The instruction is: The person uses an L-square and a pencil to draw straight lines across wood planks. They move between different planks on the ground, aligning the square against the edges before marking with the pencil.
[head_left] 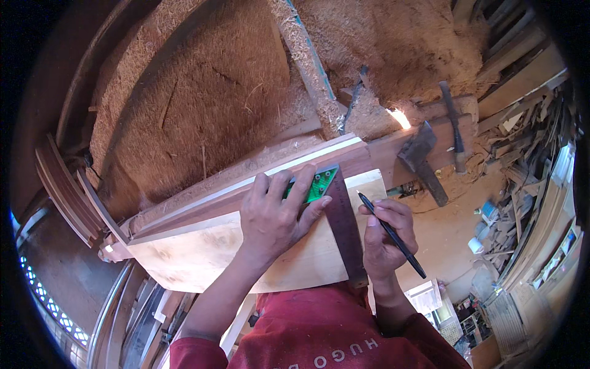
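A pale wooden board (289, 261) lies in front of me. Across it runs the dark blade of a try square (346, 227), whose green handle sits at the board's far edge. My left hand (276, 209) grips that green handle, thumb on the near side and fingers over the top. My right hand (390, 237) pinches a slim black pen (393, 237). Its tip points at the board just right of the blade; whether it touches the wood I cannot tell.
Behind the board stretch long wooden strips (264, 175). To the right, a dark hammer-like tool (424, 157) and a chisel-like tool (453, 120) rest on a reddish plank. Sawdust (227, 98) is heaped at the back. Scrap wood (516, 209) piles up at far right.
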A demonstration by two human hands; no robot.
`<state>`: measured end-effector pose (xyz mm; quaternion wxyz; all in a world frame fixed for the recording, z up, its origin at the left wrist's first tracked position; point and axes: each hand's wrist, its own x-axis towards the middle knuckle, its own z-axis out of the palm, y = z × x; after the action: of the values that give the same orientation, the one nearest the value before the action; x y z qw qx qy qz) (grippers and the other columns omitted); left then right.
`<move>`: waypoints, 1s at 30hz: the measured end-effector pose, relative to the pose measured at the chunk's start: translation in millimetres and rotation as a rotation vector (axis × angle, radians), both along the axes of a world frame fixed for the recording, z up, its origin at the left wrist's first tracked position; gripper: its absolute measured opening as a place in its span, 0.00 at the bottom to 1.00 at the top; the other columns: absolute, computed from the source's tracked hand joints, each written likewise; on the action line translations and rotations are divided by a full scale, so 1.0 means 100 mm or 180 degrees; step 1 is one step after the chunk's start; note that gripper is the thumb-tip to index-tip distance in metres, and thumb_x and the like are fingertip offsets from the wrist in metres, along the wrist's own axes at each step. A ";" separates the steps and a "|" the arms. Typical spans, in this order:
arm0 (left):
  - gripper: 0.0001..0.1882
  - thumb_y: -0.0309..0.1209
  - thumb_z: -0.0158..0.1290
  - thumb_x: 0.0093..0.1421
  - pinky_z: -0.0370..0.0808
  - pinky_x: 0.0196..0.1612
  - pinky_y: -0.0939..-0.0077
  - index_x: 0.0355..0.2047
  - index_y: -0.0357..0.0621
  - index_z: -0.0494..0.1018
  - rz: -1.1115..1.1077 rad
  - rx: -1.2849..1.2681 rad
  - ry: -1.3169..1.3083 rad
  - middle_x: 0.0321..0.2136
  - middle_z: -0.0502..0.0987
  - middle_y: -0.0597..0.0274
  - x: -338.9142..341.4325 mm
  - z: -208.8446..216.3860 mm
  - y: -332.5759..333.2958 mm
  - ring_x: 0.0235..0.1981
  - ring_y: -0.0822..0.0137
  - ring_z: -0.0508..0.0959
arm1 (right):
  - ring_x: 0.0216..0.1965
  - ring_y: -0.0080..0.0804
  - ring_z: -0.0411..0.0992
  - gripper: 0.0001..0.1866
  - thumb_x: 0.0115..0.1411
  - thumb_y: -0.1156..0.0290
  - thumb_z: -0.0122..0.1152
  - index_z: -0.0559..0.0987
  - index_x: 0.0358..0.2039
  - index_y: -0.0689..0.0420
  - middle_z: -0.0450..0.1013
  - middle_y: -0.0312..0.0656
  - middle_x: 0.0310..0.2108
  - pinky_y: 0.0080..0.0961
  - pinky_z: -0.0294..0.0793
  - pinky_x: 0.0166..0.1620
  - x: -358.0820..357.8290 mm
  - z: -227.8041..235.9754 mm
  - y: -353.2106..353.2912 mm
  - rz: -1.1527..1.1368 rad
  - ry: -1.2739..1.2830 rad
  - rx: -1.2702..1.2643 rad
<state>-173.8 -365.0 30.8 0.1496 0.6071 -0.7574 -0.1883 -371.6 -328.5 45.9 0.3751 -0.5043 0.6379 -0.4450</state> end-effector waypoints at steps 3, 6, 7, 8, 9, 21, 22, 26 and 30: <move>0.28 0.54 0.61 0.59 0.73 0.28 0.69 0.54 0.51 0.78 -0.0007 0.0014 -0.0011 0.35 0.74 0.63 0.00 0.00 0.00 0.31 0.61 0.73 | 0.40 0.37 0.80 0.07 0.59 0.81 0.65 0.79 0.38 0.64 0.76 0.51 0.41 0.29 0.85 0.40 0.03 0.00 0.01 -0.0047 -0.0034 0.0017; 0.28 0.53 0.61 0.59 0.73 0.28 0.69 0.54 0.51 0.78 0.0000 -0.0004 0.0015 0.35 0.74 0.63 0.00 -0.01 0.00 0.31 0.61 0.73 | 0.39 0.38 0.80 0.07 0.58 0.81 0.65 0.79 0.38 0.64 0.76 0.52 0.40 0.29 0.85 0.41 0.03 0.00 0.01 -0.0060 0.0009 0.0005; 0.28 0.53 0.61 0.59 0.73 0.28 0.69 0.54 0.51 0.78 0.0008 0.0004 0.0021 0.35 0.74 0.63 0.00 -0.01 0.00 0.31 0.61 0.73 | 0.39 0.38 0.80 0.07 0.58 0.81 0.65 0.79 0.38 0.64 0.76 0.52 0.40 0.29 0.85 0.41 0.03 0.00 0.00 -0.0033 0.0065 -0.0002; 0.28 0.53 0.61 0.59 0.73 0.29 0.69 0.54 0.51 0.78 -0.0005 0.0006 0.0031 0.35 0.74 0.63 0.01 -0.01 -0.01 0.31 0.61 0.73 | 0.39 0.38 0.80 0.07 0.58 0.81 0.65 0.79 0.38 0.64 0.77 0.52 0.39 0.29 0.85 0.41 0.03 0.00 0.00 0.0006 0.0113 -0.0002; 0.28 0.53 0.61 0.59 0.74 0.29 0.69 0.54 0.51 0.78 -0.0017 0.0008 0.0039 0.35 0.74 0.63 0.01 -0.01 -0.01 0.31 0.61 0.73 | 0.39 0.38 0.80 0.08 0.58 0.81 0.65 0.79 0.38 0.64 0.77 0.52 0.39 0.29 0.85 0.40 0.02 0.00 0.00 0.0028 0.0115 0.0003; 0.27 0.50 0.63 0.59 0.74 0.32 0.68 0.53 0.50 0.78 0.0011 0.0078 0.0119 0.35 0.75 0.62 0.02 0.01 -0.01 0.33 0.61 0.73 | 0.38 0.39 0.81 0.09 0.55 0.83 0.68 0.82 0.38 0.62 0.79 0.50 0.38 0.29 0.82 0.42 0.03 0.04 -0.06 0.0234 0.0477 0.0023; 0.27 0.50 0.63 0.59 0.74 0.32 0.68 0.53 0.50 0.78 0.0017 0.0081 0.0121 0.35 0.75 0.62 0.02 0.02 -0.01 0.33 0.61 0.73 | 0.38 0.39 0.81 0.09 0.55 0.83 0.68 0.82 0.38 0.62 0.79 0.50 0.38 0.29 0.82 0.42 0.03 0.05 -0.06 0.0258 0.0502 -0.0004; 0.26 0.49 0.62 0.59 0.74 0.33 0.68 0.54 0.49 0.78 0.0006 0.0084 0.0127 0.36 0.75 0.62 0.03 0.01 -0.01 0.33 0.61 0.73 | 0.38 0.39 0.81 0.10 0.55 0.83 0.68 0.82 0.38 0.62 0.80 0.50 0.38 0.29 0.82 0.41 0.03 0.06 -0.08 0.0319 0.0585 -0.0017; 0.26 0.49 0.62 0.60 0.75 0.33 0.68 0.54 0.49 0.77 0.0019 0.0061 0.0157 0.36 0.75 0.62 0.03 0.00 -0.01 0.33 0.61 0.73 | 0.38 0.38 0.82 0.10 0.55 0.83 0.68 0.82 0.38 0.62 0.80 0.49 0.39 0.29 0.82 0.41 0.03 0.05 -0.08 0.0341 0.0632 -0.0022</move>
<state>-171.3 -365.7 30.9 0.1630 0.6059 -0.7498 -0.2100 -369.0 -336.7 51.3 0.3315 -0.5806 0.6426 -0.3743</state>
